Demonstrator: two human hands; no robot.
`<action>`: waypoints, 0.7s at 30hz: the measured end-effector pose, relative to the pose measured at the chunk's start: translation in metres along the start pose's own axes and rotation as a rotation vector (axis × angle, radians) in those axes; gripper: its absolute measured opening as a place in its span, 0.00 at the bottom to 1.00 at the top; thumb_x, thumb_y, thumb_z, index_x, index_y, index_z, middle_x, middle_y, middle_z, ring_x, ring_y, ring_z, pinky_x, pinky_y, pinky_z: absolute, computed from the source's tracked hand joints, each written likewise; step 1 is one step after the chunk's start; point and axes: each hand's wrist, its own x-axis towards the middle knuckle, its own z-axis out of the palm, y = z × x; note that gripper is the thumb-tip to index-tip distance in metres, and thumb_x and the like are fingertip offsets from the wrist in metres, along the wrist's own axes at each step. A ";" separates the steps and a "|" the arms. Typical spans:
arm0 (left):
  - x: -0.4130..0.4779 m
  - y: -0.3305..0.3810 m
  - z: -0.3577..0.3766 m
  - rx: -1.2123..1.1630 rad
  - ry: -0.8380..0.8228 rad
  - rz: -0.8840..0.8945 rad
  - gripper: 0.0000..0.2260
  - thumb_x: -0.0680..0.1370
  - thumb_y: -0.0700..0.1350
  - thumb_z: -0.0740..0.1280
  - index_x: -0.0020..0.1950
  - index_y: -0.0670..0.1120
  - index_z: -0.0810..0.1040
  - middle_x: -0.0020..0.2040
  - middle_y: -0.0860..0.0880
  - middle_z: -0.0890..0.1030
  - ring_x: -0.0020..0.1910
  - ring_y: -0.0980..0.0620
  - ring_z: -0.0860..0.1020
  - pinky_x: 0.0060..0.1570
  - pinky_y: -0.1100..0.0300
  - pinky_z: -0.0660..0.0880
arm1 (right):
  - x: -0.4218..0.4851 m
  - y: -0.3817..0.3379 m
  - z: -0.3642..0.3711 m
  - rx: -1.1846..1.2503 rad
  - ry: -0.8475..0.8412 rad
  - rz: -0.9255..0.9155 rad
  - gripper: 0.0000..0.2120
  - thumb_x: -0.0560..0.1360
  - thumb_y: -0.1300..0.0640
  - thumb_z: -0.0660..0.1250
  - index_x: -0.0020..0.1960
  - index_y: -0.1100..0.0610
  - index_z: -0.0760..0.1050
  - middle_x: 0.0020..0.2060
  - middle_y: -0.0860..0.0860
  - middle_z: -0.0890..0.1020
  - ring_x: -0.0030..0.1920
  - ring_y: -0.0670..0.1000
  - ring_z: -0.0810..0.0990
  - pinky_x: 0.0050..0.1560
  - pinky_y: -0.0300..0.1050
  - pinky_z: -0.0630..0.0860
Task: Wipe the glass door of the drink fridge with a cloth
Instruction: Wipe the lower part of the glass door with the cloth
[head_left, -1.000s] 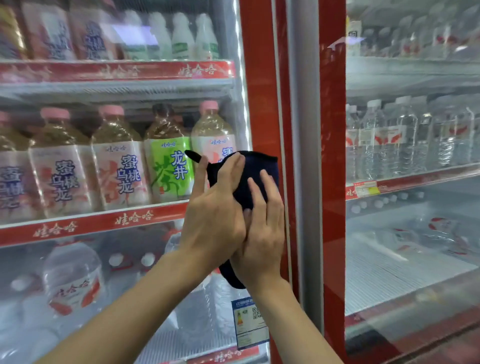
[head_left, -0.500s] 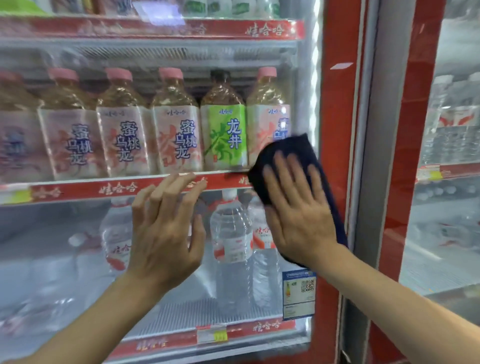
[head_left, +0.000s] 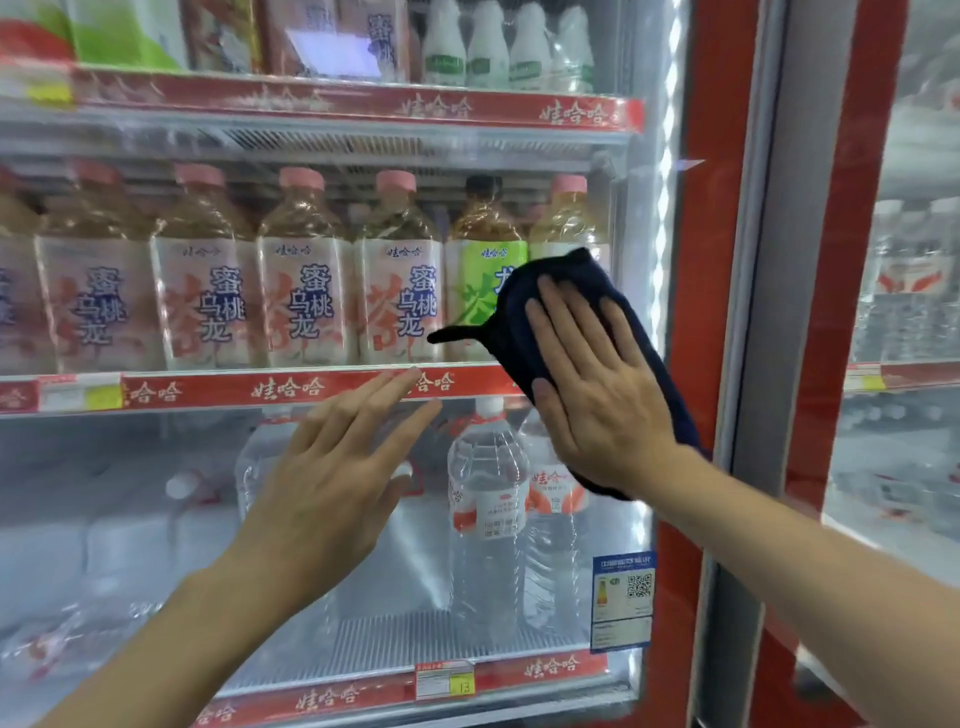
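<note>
The glass door (head_left: 156, 493) of the drink fridge fills most of the view, framed in red on its right side. A dark blue cloth (head_left: 524, 301) lies flat against the glass near that right edge. My right hand (head_left: 592, 384) presses on the cloth with straight, spread fingers. My left hand (head_left: 337, 467) is held in front of the glass to the left of it, fingers straight and slightly apart, holding nothing; whether it touches the glass is unclear.
Behind the glass stand tea bottles (head_left: 306, 291) on the middle shelf and water bottles (head_left: 488, 514) below. A blue label sticker (head_left: 621, 603) sits at the door's lower right. A second fridge door (head_left: 904, 312) stands to the right past a grey post (head_left: 753, 364).
My left hand came off the cloth and moved left, leaving my right hand alone on it. The view shifted left along the door. Since half a second ago the hands have barely moved.
</note>
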 end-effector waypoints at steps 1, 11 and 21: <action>-0.001 0.000 0.001 -0.005 0.009 0.003 0.36 0.68 0.44 0.80 0.74 0.42 0.73 0.77 0.41 0.67 0.76 0.41 0.64 0.73 0.49 0.57 | -0.012 -0.011 0.004 0.009 0.000 0.007 0.30 0.84 0.51 0.54 0.82 0.62 0.56 0.82 0.59 0.56 0.82 0.58 0.54 0.81 0.60 0.51; -0.045 -0.041 0.000 -0.029 0.041 -0.031 0.27 0.80 0.52 0.62 0.77 0.41 0.68 0.79 0.43 0.66 0.79 0.43 0.62 0.77 0.43 0.59 | 0.007 0.006 -0.007 -0.085 -0.212 -0.463 0.29 0.84 0.48 0.56 0.82 0.57 0.57 0.82 0.57 0.56 0.82 0.58 0.56 0.82 0.58 0.50; -0.047 -0.046 0.007 -0.029 0.062 -0.030 0.28 0.78 0.47 0.68 0.77 0.42 0.67 0.78 0.45 0.68 0.76 0.44 0.68 0.76 0.42 0.62 | -0.039 -0.082 0.022 -0.037 -0.153 -0.254 0.32 0.83 0.50 0.55 0.83 0.60 0.53 0.82 0.57 0.52 0.82 0.58 0.53 0.82 0.58 0.46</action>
